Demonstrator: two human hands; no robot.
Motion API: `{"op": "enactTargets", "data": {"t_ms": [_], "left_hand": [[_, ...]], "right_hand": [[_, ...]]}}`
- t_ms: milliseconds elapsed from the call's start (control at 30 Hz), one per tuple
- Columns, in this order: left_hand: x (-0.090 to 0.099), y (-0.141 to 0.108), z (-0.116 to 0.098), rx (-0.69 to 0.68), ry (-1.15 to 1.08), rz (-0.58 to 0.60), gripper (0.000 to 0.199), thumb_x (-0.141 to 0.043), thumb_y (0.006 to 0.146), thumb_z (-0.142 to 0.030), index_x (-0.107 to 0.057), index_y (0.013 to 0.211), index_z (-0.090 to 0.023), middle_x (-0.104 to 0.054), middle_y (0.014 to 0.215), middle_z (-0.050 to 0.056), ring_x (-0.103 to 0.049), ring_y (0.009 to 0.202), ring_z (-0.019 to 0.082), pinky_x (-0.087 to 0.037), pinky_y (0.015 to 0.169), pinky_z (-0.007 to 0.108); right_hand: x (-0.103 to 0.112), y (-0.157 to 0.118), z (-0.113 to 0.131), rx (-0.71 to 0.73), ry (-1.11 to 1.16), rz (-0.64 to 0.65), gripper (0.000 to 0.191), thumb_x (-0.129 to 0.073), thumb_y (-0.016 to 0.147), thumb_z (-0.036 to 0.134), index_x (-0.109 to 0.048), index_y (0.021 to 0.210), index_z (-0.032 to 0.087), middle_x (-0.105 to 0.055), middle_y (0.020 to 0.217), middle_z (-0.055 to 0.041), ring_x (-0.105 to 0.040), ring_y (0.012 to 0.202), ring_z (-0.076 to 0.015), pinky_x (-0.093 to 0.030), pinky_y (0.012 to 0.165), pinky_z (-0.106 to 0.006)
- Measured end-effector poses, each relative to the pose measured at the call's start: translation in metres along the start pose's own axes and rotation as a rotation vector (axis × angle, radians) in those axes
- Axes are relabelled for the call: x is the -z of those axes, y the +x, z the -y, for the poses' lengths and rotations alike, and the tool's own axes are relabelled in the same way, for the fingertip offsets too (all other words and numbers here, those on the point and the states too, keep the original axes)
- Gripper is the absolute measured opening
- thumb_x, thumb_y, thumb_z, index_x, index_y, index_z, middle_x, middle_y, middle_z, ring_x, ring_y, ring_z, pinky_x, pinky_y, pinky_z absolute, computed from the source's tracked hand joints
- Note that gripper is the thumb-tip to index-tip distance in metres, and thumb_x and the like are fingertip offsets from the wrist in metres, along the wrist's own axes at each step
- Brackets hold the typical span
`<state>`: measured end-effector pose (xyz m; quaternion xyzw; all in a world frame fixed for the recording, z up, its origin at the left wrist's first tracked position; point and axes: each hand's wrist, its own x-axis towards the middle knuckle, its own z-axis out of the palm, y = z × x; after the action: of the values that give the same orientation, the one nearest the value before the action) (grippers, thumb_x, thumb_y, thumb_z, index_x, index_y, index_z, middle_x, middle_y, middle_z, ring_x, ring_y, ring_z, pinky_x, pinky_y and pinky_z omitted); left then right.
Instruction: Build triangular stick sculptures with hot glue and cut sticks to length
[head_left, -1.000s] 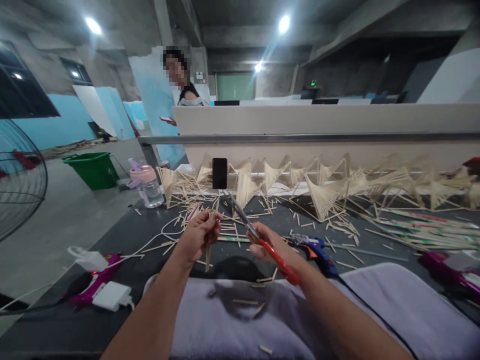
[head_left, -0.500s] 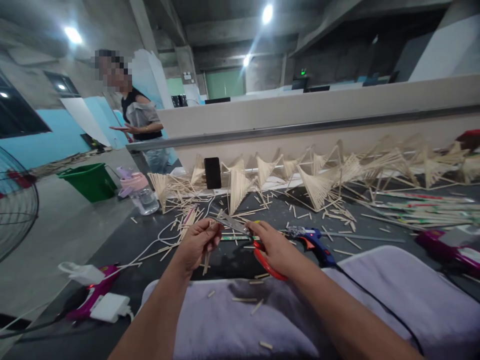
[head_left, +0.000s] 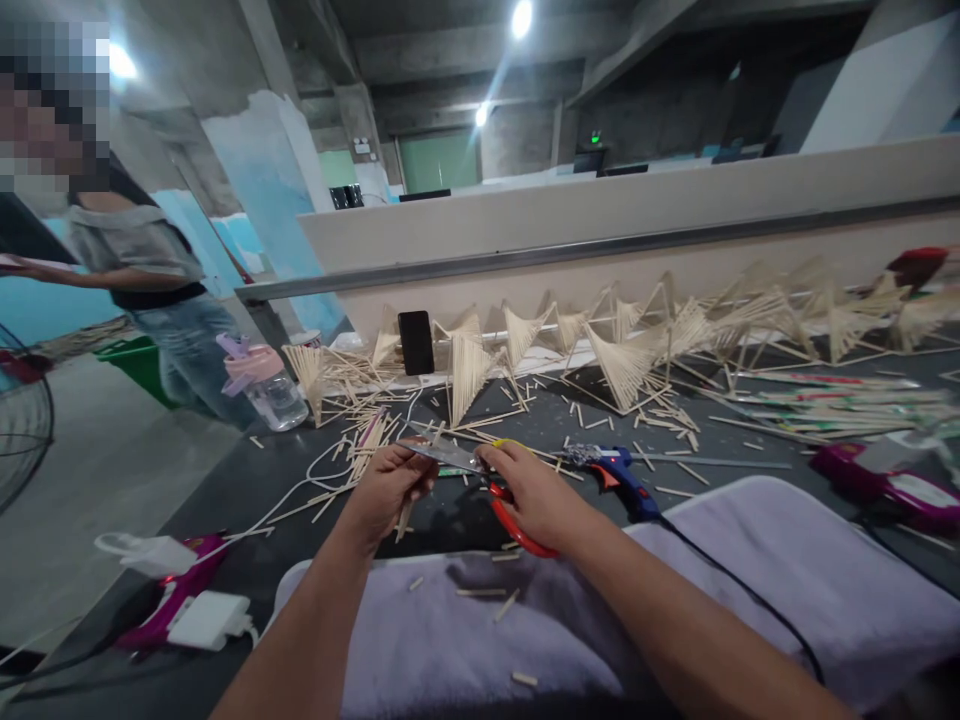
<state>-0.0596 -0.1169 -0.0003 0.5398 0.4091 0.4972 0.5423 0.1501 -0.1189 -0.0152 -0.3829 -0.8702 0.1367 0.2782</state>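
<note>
My right hand (head_left: 529, 490) grips a pair of scissors (head_left: 454, 457) with red handles, their blades pointing left toward my other hand. Between the closed fingers of my left hand (head_left: 391, 487) are thin wooden sticks (head_left: 405, 520), whose lower ends stick out below the palm. The blades lie at the upper ends of those sticks; whether they touch them I cannot tell. Short cut stick pieces (head_left: 481, 592) rest on the lilac cloth (head_left: 450, 660) beneath my hands. Right of the scissors lies a blue glue gun (head_left: 626, 480) with an orange trigger.
Fan-shaped stick structures (head_left: 622, 370) line the back of the dark table, with a black phone (head_left: 416, 342) among them. A water bottle (head_left: 274, 390) stands at the left, and a magenta power strip (head_left: 176, 595) with white chargers lies nearer. A person (head_left: 161, 270) stands beyond the table's left end.
The person at the left has come closer and moved further left in view. The whole view has shifted slightly. The scissor blades look closer together across the sticks.
</note>
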Motion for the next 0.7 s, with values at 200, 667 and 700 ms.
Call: {"op": "enactTargets", "data": {"t_ms": [200, 667, 700], "left_hand": [[0.001, 0.001, 0.004, -0.029, 0.041, -0.027, 0.022, -0.062, 0.071, -0.033, -0.058, 0.064, -0.012, -0.050, 0.051, -0.001, -0.038, 0.042, 0.004, -0.023, 0.037, 0.015], [-0.007, -0.004, 0.003, -0.035, 0.022, -0.044, 0.024, -0.063, 0.070, -0.033, -0.057, 0.061, -0.012, -0.049, 0.050, -0.001, -0.037, 0.042, 0.004, -0.021, 0.037, 0.016], [-0.008, -0.004, 0.002, -0.029, 0.013, -0.040, 0.024, -0.063, 0.070, -0.033, -0.056, 0.060, -0.012, -0.049, 0.050, -0.001, -0.037, 0.042, 0.004, -0.021, 0.037, 0.016]], "right_hand": [[-0.002, -0.001, 0.000, -0.016, -0.025, 0.020, 0.050, -0.047, 0.071, 0.011, -0.039, 0.120, 0.020, -0.047, 0.104, -0.0082, -0.047, 0.091, -0.0181, -0.037, 0.079, -0.029], [-0.019, -0.006, 0.004, -0.097, -0.071, 0.004, 0.038, -0.048, 0.070, 0.015, -0.047, 0.107, 0.018, -0.057, 0.088, -0.0057, -0.051, 0.080, -0.0177, -0.036, 0.069, -0.025], [-0.019, -0.006, 0.004, -0.103, -0.070, 0.002, 0.037, -0.048, 0.070, 0.015, -0.047, 0.107, 0.018, -0.057, 0.088, -0.0058, -0.051, 0.080, -0.0176, -0.036, 0.069, -0.025]]}}
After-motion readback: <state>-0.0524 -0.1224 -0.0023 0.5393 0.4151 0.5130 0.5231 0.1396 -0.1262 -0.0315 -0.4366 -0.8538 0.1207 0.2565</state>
